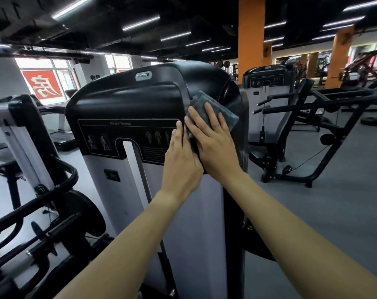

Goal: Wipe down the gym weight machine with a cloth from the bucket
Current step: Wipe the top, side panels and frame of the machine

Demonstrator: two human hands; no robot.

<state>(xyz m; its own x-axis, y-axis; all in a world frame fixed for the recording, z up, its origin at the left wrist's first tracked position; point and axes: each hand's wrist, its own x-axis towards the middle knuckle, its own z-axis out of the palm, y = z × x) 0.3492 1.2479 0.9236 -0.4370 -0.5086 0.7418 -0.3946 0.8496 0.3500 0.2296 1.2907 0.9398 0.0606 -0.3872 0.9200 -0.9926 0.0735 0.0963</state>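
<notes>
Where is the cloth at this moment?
Head view, right of centre: the grey cloth is pressed flat under the right hand against the upper right edge of the weight machine, with the left hand just beside it.

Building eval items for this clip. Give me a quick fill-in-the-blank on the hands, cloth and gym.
1. The cloth is ____ in colour.
2. The right hand presses it flat against the ____ top cover of the weight machine.
3. The pillars in the background are ____.

Missing words: grey; black; orange.
</notes>
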